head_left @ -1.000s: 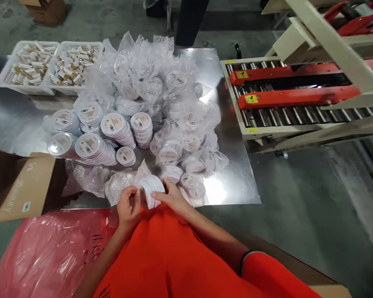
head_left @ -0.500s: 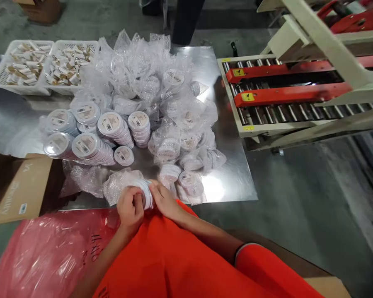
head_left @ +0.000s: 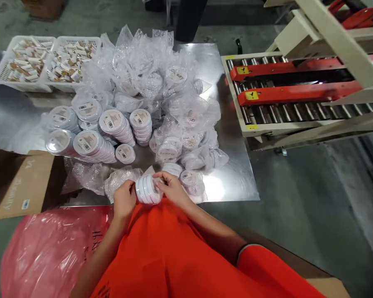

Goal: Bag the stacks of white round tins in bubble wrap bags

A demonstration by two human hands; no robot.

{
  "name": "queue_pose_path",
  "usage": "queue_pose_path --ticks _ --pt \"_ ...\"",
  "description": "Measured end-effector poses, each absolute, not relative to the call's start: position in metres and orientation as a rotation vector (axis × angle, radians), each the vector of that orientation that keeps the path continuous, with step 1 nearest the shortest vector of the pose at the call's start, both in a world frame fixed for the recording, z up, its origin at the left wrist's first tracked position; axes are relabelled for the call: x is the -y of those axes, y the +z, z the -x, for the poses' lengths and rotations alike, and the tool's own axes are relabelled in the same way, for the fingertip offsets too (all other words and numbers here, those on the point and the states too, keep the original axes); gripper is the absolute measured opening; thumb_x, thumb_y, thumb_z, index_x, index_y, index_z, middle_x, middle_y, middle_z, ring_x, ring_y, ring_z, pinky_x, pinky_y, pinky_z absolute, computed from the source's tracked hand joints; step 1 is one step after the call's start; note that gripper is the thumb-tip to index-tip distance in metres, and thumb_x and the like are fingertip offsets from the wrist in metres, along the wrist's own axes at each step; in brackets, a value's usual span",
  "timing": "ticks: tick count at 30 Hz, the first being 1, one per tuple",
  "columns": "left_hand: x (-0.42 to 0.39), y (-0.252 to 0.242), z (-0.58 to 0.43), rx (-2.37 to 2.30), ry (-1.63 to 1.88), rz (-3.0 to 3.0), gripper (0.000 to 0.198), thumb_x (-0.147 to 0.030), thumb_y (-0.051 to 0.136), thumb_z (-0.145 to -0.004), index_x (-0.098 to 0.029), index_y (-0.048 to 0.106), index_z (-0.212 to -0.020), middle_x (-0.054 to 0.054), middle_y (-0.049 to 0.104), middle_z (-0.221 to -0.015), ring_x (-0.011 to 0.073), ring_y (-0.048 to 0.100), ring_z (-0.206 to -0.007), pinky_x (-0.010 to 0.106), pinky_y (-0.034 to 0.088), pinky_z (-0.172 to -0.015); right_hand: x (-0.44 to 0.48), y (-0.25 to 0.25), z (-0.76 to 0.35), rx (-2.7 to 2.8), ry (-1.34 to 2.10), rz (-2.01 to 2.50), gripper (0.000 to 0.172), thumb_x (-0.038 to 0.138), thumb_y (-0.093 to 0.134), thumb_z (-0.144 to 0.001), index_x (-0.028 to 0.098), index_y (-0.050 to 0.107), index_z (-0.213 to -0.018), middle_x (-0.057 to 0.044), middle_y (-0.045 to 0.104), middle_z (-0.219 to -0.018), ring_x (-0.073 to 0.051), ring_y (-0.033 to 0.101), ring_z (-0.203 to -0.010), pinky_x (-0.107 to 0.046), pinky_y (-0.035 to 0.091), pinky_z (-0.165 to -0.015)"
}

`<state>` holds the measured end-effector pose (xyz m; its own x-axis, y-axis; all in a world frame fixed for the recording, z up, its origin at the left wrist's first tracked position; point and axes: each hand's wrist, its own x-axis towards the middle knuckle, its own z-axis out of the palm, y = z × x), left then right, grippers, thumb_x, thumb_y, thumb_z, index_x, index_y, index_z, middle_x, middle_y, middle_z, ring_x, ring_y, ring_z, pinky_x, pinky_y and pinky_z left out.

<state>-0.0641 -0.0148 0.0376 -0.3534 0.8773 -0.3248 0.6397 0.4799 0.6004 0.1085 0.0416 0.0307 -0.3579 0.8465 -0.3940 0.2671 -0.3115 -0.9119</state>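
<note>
Between my two hands, at the table's front edge, is a short stack of round white discs (head_left: 147,189) lying on its side. My left hand (head_left: 125,198) grips its left end, and my right hand (head_left: 170,188) has its fingers closed on the right end. Just behind my left hand lies a bubble-wrap bag (head_left: 119,179). Stacks of labelled round discs (head_left: 90,145) stand behind it to the left, with one lone labelled disc (head_left: 125,153) beside them. Several discs in bubble-wrap bags (head_left: 170,147) are heaped across the table's middle.
Two white baskets (head_left: 21,85) of small white-and-gold pieces stand at the back left. An open cardboard box (head_left: 15,190) and a pink plastic bag (head_left: 49,252) are at the left. A roller conveyor (head_left: 273,114) with red rails lies beyond the metal table's (head_left: 236,182) right side.
The stack between my hands has turned so its discs' edges face up. My left hand has shifted left and my right fingers have moved up onto its right end.
</note>
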Motion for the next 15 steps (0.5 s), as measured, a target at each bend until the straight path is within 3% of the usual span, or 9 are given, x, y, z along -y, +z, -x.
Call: queue_pose_path --ticks 3,4,6,9,15 --pt "0.009 0.037 0.063 -2.181 0.428 -1.3 0.017 -0.018 0.044 -0.083 -0.019 0.06 -0.078 0.005 0.065 -0.071 0.0186 0.06 -0.066 0.027 0.039 -0.062 -0.041 0.024 -0.107 1.657 1.561 1.493 0.021 0.024 0.051 -0.075 0.018 0.06 -0.093 0.003 0.051 -0.065 -0.014 0.046 -0.061 -0.027 0.037 -0.06" --pt "0.008 0.035 0.062 -2.16 0.489 -1.277 0.016 -0.019 0.043 -0.083 -0.02 0.058 -0.077 0.004 0.063 -0.069 0.0177 0.058 -0.065 0.027 0.039 -0.061 -0.042 0.021 -0.106 1.688 1.525 1.509 0.013 0.025 0.049 -0.077 0.019 0.058 -0.085 0.003 0.05 -0.065 -0.014 0.046 -0.062 -0.027 0.036 -0.061" --pt "0.006 0.029 0.058 -2.078 0.678 -1.164 0.015 -0.021 0.043 -0.084 -0.02 0.054 -0.074 0.001 0.059 -0.066 0.0155 0.055 -0.061 0.025 0.04 -0.059 -0.044 0.017 -0.102 1.662 1.51 1.504 0.014 0.028 0.044 -0.081 0.02 0.052 -0.072 0.001 0.051 -0.066 -0.015 0.048 -0.066 -0.027 0.038 -0.064" --pt "0.004 0.02 0.049 -2.039 0.883 -0.974 0.013 -0.023 0.042 -0.085 -0.02 0.05 -0.075 -0.001 0.056 -0.065 0.014 0.053 -0.058 0.025 0.043 -0.057 -0.046 0.011 -0.094 1.452 1.55 1.505 0.014 0.029 0.04 -0.082 0.021 0.048 -0.073 0.001 0.05 -0.069 -0.015 0.049 -0.069 -0.027 0.04 -0.066" --pt "0.003 0.025 0.034 -2.198 0.912 -1.001 0.02 -0.023 0.043 -0.088 -0.017 0.054 -0.103 0.006 0.064 -0.087 0.0183 0.059 -0.075 0.03 0.043 -0.069 -0.043 0.007 -0.08 1.301 1.477 1.596 0.018 0.037 0.037 -0.085 0.022 0.046 -0.079 0.0 0.05 -0.073 -0.016 0.048 -0.071 -0.028 0.04 -0.066"
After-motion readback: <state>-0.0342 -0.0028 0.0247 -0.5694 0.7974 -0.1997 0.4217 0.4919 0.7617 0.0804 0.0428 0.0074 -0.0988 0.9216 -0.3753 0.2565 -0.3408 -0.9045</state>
